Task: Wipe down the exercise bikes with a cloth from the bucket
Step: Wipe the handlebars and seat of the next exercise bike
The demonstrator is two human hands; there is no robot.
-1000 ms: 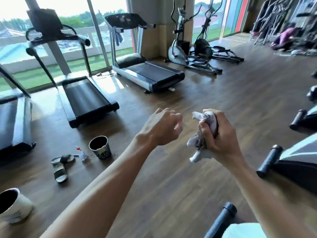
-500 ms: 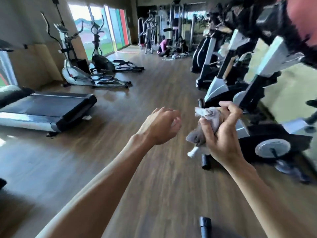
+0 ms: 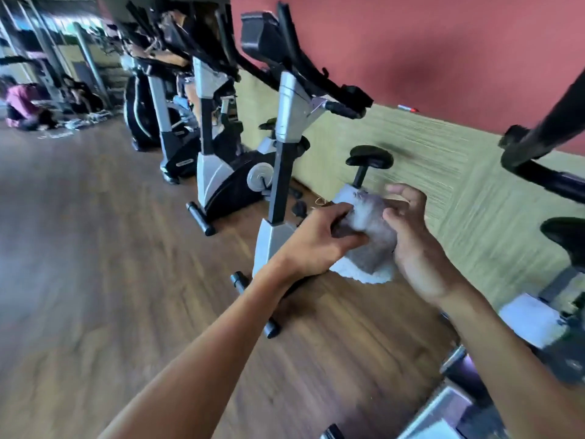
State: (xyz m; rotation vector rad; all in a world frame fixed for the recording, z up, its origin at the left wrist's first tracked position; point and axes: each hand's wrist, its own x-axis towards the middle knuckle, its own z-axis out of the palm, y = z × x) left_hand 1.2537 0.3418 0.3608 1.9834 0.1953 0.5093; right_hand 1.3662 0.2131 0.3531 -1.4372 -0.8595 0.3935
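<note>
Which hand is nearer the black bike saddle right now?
Right. The right hand holds the cloth just below the black saddle; the left hand grips the cloth farther down-left.

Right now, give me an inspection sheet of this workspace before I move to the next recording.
Surface: wooden floor, blurred.
Job's things: grey cloth held up before the nearest exercise bike; more bikes in a row along the wall.
Clutter: small dark bits on the floor by the wall.
Hands: left hand and right hand both grip the cloth.
Cables: nothing seen.
Surroundings: red and green wall; people crouched far off.
</note>
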